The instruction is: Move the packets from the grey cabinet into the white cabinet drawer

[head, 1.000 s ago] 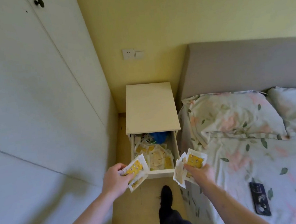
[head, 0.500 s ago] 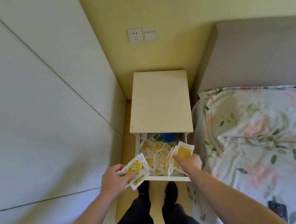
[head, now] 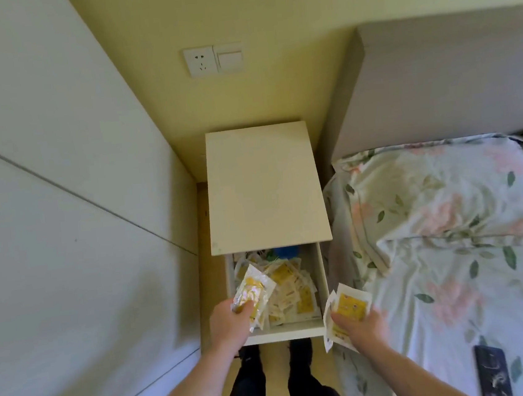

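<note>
Packets in white-edged, yellow-printed plastic are sitting in two bunches, one in each hand. The left hand [head: 231, 322] is holding its bunch of yellow-and-white packets [head: 254, 290] above the front left part of the white drawer [head: 284, 336], thumb lying on top and fingers curling underneath, pinching the near ends. That bunch is running lengthwise away from the person, far ends tilting slightly right and pointing toward the white bedside cabinet [head: 264, 188]. The right hand [head: 362, 322] is pinching a second fan of yellow-and-white packets [head: 346, 306] just outside the drawer's front right corner, thumb pressing on the printed face, the other fingers hiding beneath. Those packets are standing with their long sides running away from the person, top edges tipping slightly left.

The drawer is standing pulled out from under the cabinet top, and it is holding a loose heap of similar yellow packets [head: 290, 288] lying at mixed angles; a small blue object [head: 287, 251] is showing at its back edge, too hidden to identify.

A floral-covered bed [head: 449, 275] is lying right of the cabinet, with a dark phone [head: 493, 370] resting on the cover. A white wall socket [head: 200, 61] is sitting above.
</note>
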`<action>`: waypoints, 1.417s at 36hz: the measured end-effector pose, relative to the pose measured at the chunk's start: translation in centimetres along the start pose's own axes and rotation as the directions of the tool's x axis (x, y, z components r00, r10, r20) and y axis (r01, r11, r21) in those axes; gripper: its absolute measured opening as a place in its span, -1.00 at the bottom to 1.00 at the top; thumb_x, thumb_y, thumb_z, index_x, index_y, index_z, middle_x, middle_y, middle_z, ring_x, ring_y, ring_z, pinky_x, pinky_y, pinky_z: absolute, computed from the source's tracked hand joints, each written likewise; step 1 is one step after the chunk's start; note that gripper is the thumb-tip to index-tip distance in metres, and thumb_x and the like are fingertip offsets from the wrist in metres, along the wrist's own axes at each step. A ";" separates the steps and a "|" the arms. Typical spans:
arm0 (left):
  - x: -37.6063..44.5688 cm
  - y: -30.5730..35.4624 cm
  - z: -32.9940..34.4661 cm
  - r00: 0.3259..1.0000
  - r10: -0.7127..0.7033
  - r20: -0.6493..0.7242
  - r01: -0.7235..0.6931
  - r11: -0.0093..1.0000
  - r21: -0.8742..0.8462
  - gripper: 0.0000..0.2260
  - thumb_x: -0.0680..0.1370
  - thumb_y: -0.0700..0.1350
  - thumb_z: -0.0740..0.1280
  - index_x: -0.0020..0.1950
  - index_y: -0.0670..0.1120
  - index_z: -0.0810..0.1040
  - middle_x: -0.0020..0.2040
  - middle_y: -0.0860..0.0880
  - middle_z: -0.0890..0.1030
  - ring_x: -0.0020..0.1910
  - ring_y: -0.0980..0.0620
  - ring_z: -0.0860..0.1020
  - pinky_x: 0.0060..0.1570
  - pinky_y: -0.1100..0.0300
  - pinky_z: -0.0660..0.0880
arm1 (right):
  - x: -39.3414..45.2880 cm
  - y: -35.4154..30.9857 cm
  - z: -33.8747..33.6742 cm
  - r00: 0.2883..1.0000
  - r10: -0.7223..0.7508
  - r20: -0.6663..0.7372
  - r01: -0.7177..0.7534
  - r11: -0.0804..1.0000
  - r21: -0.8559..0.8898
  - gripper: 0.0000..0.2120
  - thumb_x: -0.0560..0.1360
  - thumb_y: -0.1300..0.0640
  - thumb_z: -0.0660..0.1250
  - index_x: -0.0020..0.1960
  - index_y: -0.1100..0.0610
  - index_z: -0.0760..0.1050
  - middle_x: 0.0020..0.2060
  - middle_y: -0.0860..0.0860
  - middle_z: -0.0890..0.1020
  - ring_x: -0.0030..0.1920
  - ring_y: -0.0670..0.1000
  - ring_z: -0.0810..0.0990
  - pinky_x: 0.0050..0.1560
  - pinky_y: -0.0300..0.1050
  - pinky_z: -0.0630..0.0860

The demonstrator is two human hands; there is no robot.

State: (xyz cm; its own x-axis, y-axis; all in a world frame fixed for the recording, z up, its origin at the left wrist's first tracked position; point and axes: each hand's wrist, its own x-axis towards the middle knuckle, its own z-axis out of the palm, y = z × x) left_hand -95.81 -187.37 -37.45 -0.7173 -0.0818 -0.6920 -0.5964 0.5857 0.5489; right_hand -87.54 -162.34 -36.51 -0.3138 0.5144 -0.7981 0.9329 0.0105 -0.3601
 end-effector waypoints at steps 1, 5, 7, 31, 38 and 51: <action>0.5 0.3 0.4 0.999 0.004 0.035 -0.004 1.000 -0.004 -0.85 0.59 0.04 0.35 -0.06 0.00 0.64 -0.21 0.05 0.68 -0.25 0.06 0.64 -0.34 0.16 0.55 | 0.8 0.7 0.1 1.000 0.004 -0.007 -0.003 1.000 0.020 -0.66 0.27 -0.03 0.65 -0.15 0.06 0.54 -0.10 0.08 0.65 -0.22 -0.01 0.64 -0.13 0.00 0.64; 1.7 1.1 1.3 0.974 0.025 0.227 -0.047 0.995 0.092 -0.72 0.67 0.10 0.18 -0.06 -0.01 0.58 -0.19 0.04 0.63 -0.24 0.10 0.58 -0.34 0.26 0.39 | 7.9 6.8 1.2 1.000 -0.022 -0.002 0.022 0.999 0.030 -0.23 -0.02 -0.30 0.64 0.07 -0.04 0.48 0.16 0.08 0.56 -0.12 -0.01 0.69 0.00 0.06 0.67; 2.2 0.6 1.3 0.960 -0.003 0.279 -0.043 0.986 0.159 -0.68 0.68 0.12 0.16 -0.12 -0.01 0.55 -0.22 0.02 0.61 -0.29 0.09 0.55 -0.33 0.24 0.38 | 4.9 4.8 0.6 0.999 -0.028 0.028 0.027 0.998 0.053 -0.29 -0.01 -0.31 0.64 -0.01 -0.02 0.47 0.15 0.09 0.58 -0.11 -0.01 0.68 0.02 0.08 0.66; 1.4 -1.9 -1.5 0.967 -0.092 0.237 0.014 0.950 0.311 -0.63 0.54 0.08 0.42 0.31 0.01 0.54 0.18 0.07 0.59 0.12 0.08 0.57 0.15 0.13 0.56 | -0.2 -1.7 -0.2 0.997 -0.043 0.058 0.047 0.996 -0.081 -0.65 0.37 -0.11 0.57 -0.15 0.05 0.46 -0.22 -0.06 0.54 -0.16 -0.09 0.53 -0.14 -0.20 0.55; -0.4 -5.6 -3.4 0.987 -0.042 0.156 0.005 0.973 0.231 -0.83 0.56 -0.01 0.40 0.14 0.08 0.56 0.06 0.11 0.61 0.02 0.17 0.55 -0.03 0.30 0.48 | 0.3 -4.0 3.6 0.987 -0.079 0.141 0.090 0.993 -0.071 -0.66 0.38 -0.01 0.59 0.03 0.13 0.59 -0.07 0.04 0.71 -0.20 -0.07 0.64 -0.18 -0.16 0.57; -1.9 -6.4 -4.2 0.991 -0.007 0.134 -0.027 0.969 0.246 -0.84 0.55 -0.01 0.38 0.13 0.08 0.57 0.02 0.15 0.59 0.02 0.23 0.53 -0.04 0.36 0.45 | 2.0 -3.3 3.4 0.996 -0.028 0.082 0.042 0.984 -0.175 -0.63 0.49 0.01 0.45 0.23 0.16 0.57 0.03 0.10 0.68 0.05 0.14 0.65 0.12 0.06 0.61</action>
State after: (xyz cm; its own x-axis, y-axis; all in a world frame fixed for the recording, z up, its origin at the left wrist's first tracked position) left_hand -92.14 -194.33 -37.68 -0.6584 0.0229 -0.7523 -0.4700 0.7682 0.4347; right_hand -91.89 -164.24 -38.59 -0.3533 0.4419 -0.8245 0.9354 0.1821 -0.3032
